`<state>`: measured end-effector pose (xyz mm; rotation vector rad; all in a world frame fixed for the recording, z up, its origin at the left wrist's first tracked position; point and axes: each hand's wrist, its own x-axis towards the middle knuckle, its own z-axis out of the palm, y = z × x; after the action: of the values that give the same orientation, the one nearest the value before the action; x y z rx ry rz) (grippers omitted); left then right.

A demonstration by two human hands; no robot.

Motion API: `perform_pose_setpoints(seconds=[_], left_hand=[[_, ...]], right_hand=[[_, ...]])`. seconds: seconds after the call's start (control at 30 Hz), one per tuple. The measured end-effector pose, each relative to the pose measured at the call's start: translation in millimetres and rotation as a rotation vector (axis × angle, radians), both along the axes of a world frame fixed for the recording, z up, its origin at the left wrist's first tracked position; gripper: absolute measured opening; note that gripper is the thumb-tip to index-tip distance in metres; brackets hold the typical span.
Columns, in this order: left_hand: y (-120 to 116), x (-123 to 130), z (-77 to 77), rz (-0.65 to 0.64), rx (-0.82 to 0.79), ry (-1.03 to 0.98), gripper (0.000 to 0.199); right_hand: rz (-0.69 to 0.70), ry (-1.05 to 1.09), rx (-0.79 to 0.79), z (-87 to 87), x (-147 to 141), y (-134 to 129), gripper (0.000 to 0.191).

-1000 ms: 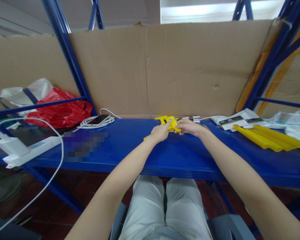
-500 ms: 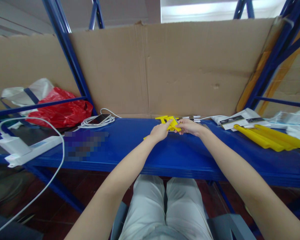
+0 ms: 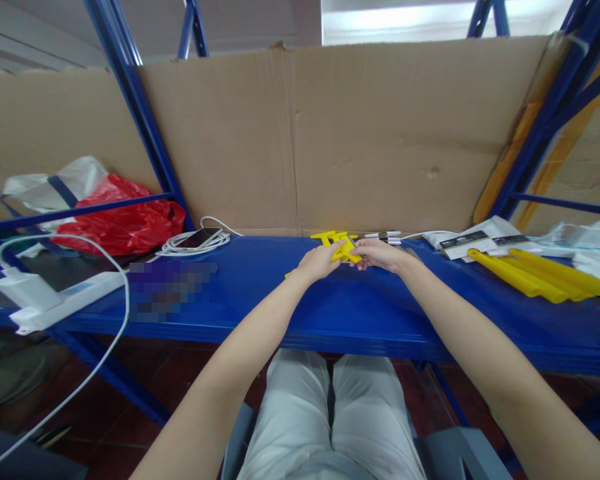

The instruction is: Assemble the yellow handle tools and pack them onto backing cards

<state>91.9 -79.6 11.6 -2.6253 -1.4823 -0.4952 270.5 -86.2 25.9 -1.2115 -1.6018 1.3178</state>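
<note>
We have both hands far out on the blue shelf (image 3: 360,313), meeting over a small yellow plastic piece (image 3: 344,251). Our left hand (image 3: 319,261) is curled around its near end and our right hand (image 3: 377,254) pinches the other side between thumb and fingers, so both are closed on it. From this distance we cannot tell how the part is shaped or whether it is one piece or two. It sits just in front of another yellow T-shaped piece (image 3: 325,236) lying by the cardboard backing (image 3: 370,133). To work it well, we should keep the left grip steady as an anchor, let the right fingertips make small adjustments, and keep our forearms clear of the long yellow strips (image 3: 540,280).
</note>
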Motion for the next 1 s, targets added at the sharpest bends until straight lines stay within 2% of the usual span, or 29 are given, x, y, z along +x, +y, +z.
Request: perform_pose_setpoints(seconds=[0.23, 0.37, 0.47, 0.63, 0.7, 0.8, 0.83, 0.93, 1.0], left_hand=[[-3.1, 0.7, 2.4, -0.017, -0.022, -0.028, 0.058], [-3.8, 1.0, 2.6, -0.020, -0.030, -0.023, 0.058], [-4.0, 1.4, 2.2, -0.005, -0.026, -0.015, 0.057], [-4.0, 2.3, 1.2, -0.004, -0.039, -0.009, 0.056], [-4.1, 2.6, 0.9, 0.005, -0.046, -0.007, 0.057], [-4.7, 2.9, 0.8, 0.000, -0.051, -0.012, 0.057], [-5.0, 3.0, 0.8, -0.005, -0.051, -0.015, 0.057], [-6.1, 3.2, 1.1, -0.019, -0.053, -0.022, 0.056], [-6.7, 3.4, 1.3, -0.025, -0.056, -0.024, 0.056]], right_hand=[[0.018, 0.017, -0.026, 1.7, 2.0, 0.7, 0.008], [-0.043, 0.049, -0.046, 6.2, 9.1, 1.4, 0.009], [-0.182, 0.129, -0.015, 10.7, 22.8, 5.4, 0.007], [-0.573, 0.211, 0.088, 10.8, 56.9, 18.1, 0.015], [-0.727, 0.092, 0.136, 4.8, 71.9, 23.8, 0.015], [-0.841, -0.358, 0.210, -8.7, 92.8, 31.3, 0.011], [-0.836, -0.512, 0.224, -13.4, 98.9, 33.5, 0.007], [-0.780, -0.667, 0.224, -24.5, 112.7, 39.9, 0.006], [-0.704, -0.758, 0.291, -28.8, 118.2, 44.4, 0.007]])
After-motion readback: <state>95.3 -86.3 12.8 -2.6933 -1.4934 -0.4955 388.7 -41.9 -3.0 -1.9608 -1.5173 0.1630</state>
